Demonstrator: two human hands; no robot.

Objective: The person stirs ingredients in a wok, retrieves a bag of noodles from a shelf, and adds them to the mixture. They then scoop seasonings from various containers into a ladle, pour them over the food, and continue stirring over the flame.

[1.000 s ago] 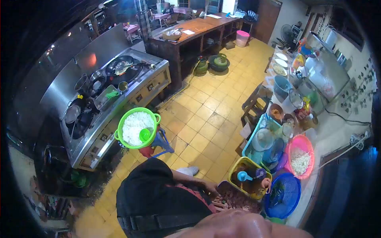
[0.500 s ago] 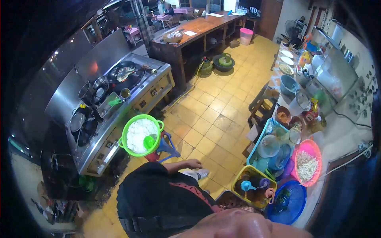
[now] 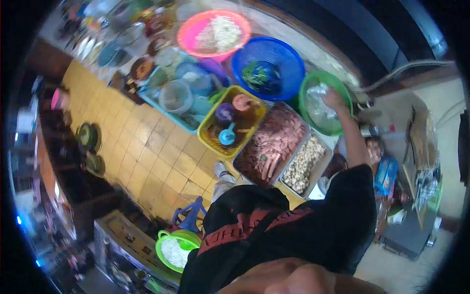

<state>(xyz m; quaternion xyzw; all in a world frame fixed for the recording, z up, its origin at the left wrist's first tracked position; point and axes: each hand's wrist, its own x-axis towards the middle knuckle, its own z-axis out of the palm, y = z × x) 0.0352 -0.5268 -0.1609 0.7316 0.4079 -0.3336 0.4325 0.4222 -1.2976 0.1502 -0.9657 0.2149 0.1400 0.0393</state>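
Observation:
My right hand reaches down into a green basin, its bare arm stretched out from a black sleeve. Right beside the fingers lies a crinkled, whitish clear plastic bag. The fingers are blurred and partly hidden, so I cannot make out whether they grip the bag. Left of this basin stands a blue basket with green leaves at its bottom. Closer to my body are a tray of cut pink meat and a smaller tray of pale chopped pieces. My left hand is out of view.
A yellow tub holds ladle-like colored utensils in brown liquid. Beyond it are a pink basket and a turquoise tray of bowls. A green colander of rice sits by a blue stool. Yellow floor tiles stretch left.
My view has swung right, from the stove and aisle toward the tubs and trays. My left hand has left the view, and my right arm has come in, reaching into the green basin.

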